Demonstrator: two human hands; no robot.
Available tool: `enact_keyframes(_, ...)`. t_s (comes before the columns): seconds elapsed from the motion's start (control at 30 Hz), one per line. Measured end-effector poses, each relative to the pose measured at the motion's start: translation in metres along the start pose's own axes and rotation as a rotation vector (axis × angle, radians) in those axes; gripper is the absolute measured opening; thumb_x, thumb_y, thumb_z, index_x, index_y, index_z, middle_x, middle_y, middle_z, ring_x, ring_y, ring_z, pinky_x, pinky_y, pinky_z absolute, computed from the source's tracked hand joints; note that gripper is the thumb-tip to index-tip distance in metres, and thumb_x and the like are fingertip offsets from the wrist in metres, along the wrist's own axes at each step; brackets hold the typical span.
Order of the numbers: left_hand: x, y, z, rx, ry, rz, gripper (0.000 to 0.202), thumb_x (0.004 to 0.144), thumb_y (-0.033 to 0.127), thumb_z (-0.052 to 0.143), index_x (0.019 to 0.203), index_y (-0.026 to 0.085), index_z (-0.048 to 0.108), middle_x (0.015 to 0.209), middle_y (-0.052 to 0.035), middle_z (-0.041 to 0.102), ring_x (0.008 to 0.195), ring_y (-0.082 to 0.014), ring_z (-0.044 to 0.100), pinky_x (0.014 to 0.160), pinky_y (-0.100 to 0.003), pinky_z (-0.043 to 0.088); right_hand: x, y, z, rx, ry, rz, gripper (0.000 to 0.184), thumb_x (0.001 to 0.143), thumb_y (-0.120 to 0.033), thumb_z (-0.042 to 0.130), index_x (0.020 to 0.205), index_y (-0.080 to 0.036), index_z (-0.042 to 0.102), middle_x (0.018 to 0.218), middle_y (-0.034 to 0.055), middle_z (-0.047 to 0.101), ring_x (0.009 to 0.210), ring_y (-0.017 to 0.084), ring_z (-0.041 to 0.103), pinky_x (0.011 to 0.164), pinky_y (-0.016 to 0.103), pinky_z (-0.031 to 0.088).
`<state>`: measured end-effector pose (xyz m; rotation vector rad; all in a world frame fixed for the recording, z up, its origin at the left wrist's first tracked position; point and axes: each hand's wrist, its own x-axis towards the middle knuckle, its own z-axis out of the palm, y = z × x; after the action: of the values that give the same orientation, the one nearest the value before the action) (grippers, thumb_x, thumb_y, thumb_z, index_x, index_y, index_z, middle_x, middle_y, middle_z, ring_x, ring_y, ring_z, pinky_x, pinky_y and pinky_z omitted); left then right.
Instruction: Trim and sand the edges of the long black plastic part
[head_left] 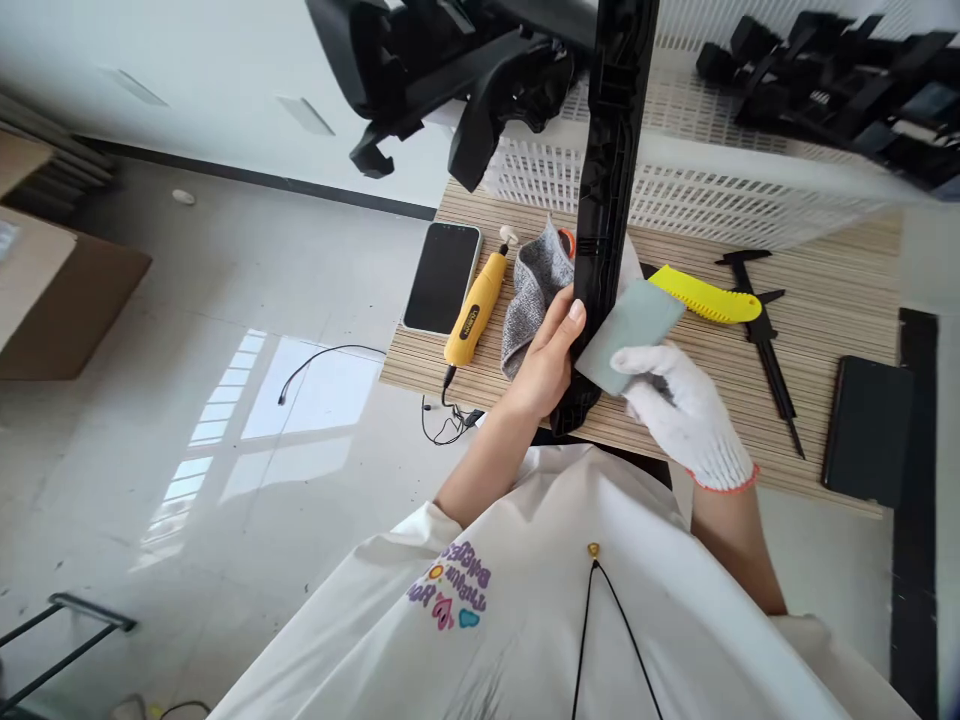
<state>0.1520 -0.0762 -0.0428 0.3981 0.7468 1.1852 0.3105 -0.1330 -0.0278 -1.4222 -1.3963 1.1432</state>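
My bare left hand (546, 362) is wrapped around a long black plastic part (611, 190) that stands upright over the wooden table (825, 300), gripping it near its lower end. My right hand (686, 412) wears a white knit glove and pinches a grey-green sanding pad (630, 335), which lies flat against the part's right side. A grey glove (531, 292) lies on the table just behind my left hand.
On the table lie a black phone (442, 277), a yellow corded rotary tool (474, 308), a yellow scraper (705, 297), a thin black part (765, 335) and a dark flat case (868, 428). A white mesh basket (712, 170) holds several black plastic parts (840, 80). Cardboard boxes (45, 290) stand on the floor at left.
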Motion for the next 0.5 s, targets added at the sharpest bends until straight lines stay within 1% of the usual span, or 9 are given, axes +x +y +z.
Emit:
enact_keyframes(0.07, 0.000, -0.001, 0.001, -0.007, -0.028, 0.007, 0.039, 0.096, 0.030, 0.061, 0.135, 0.033, 0.058, 0.139, 0.0049, 0.061, 0.148, -0.0271, 0.037, 0.122, -0.044, 0.033, -0.003, -0.003, 0.007, 0.063, -0.082, 0.090, 0.019, 0.091, -0.031, 0.055, 0.106, -0.025, 0.067, 0.098, 0.0021, 0.068, 0.075, 0.015, 0.067, 0.063, 0.031, 0.057)
enact_keyframes(0.1, 0.000, -0.001, 0.001, -0.006, -0.047, 0.015, 0.037, 0.096, 0.030, 0.061, 0.132, 0.032, 0.060, 0.138, 0.0047, 0.062, 0.148, -0.0268, 0.039, 0.122, -0.044, 0.034, -0.003, -0.005, 0.011, 0.075, -0.095, 0.110, 0.021, 0.093, -0.035, 0.053, 0.106, -0.024, 0.065, 0.097, 0.0022, 0.068, 0.075, 0.015, 0.067, 0.063, 0.030, 0.056)
enact_keyframes(0.13, 0.000, -0.001, 0.001, 0.001, -0.071, 0.031, 0.034, 0.096, 0.030, 0.061, 0.130, 0.030, 0.062, 0.136, 0.0044, 0.063, 0.147, -0.0263, 0.040, 0.122, -0.044, 0.034, -0.002, -0.007, 0.015, 0.058, -0.054, 0.103, 0.021, 0.093, -0.039, 0.054, 0.103, -0.023, 0.064, 0.095, 0.0020, 0.067, 0.075, 0.015, 0.066, 0.063, 0.030, 0.056)
enact_keyframes(0.23, 0.001, -0.004, -0.001, 0.045, -0.131, 0.096, 0.027, 0.097, 0.032, 0.059, 0.122, 0.027, 0.067, 0.132, 0.0037, 0.066, 0.145, -0.0250, 0.043, 0.123, -0.044, 0.032, 0.006, -0.011, 0.023, -0.113, 0.171, -0.083, 0.024, 0.085, -0.043, 0.069, 0.090, -0.022, 0.059, 0.092, 0.0011, 0.065, 0.077, 0.015, 0.063, 0.073, 0.032, 0.054)
enact_keyframes(0.27, 0.002, -0.005, -0.002, 0.062, -0.137, 0.108, 0.027, 0.097, 0.033, 0.059, 0.121, 0.027, 0.068, 0.131, 0.0033, 0.067, 0.144, -0.0248, 0.044, 0.123, -0.044, 0.031, 0.010, -0.012, 0.025, -0.173, 0.199, -0.157, 0.024, 0.083, -0.041, 0.072, 0.086, -0.022, 0.057, 0.091, 0.0009, 0.065, 0.079, 0.015, 0.062, 0.076, 0.032, 0.053)
enact_keyframes(0.33, 0.005, -0.007, -0.004, 0.086, -0.133, 0.112, 0.027, 0.095, 0.034, 0.060, 0.120, 0.027, 0.069, 0.132, 0.0019, 0.067, 0.143, -0.0246, 0.045, 0.124, -0.043, 0.029, 0.017, -0.013, 0.025, -0.257, 0.149, -0.260, 0.023, 0.082, -0.037, 0.073, 0.083, -0.023, 0.055, 0.089, 0.0008, 0.064, 0.081, 0.016, 0.061, 0.079, 0.033, 0.051)
enact_keyframes(0.4, 0.008, -0.009, -0.006, 0.090, -0.111, 0.120, 0.027, 0.093, 0.034, 0.064, 0.119, 0.026, 0.070, 0.134, 0.0000, 0.066, 0.143, -0.0242, 0.044, 0.124, -0.041, 0.028, 0.023, -0.014, 0.022, -0.307, 0.091, -0.313, 0.020, 0.083, -0.034, 0.071, 0.083, -0.023, 0.055, 0.089, 0.0014, 0.064, 0.082, 0.017, 0.060, 0.081, 0.034, 0.050)
enact_keyframes(0.43, 0.009, -0.010, -0.007, 0.087, -0.105, 0.127, 0.028, 0.092, 0.034, 0.065, 0.119, 0.025, 0.070, 0.135, -0.0008, 0.065, 0.143, -0.0240, 0.044, 0.123, -0.040, 0.028, 0.025, -0.014, 0.019, -0.323, 0.117, -0.335, 0.019, 0.083, -0.034, 0.071, 0.084, -0.022, 0.055, 0.090, 0.0020, 0.064, 0.084, 0.017, 0.061, 0.082, 0.035, 0.050)
enact_keyframes(0.5, 0.011, -0.011, -0.008, 0.081, -0.121, 0.123, 0.032, 0.092, 0.037, 0.066, 0.122, 0.025, 0.068, 0.136, -0.0018, 0.065, 0.141, -0.0242, 0.047, 0.122, -0.041, 0.032, 0.026, -0.015, 0.014, -0.320, 0.245, -0.366, 0.019, 0.084, -0.033, 0.070, 0.086, -0.022, 0.055, 0.093, 0.0034, 0.065, 0.088, 0.018, 0.061, 0.086, 0.036, 0.048)
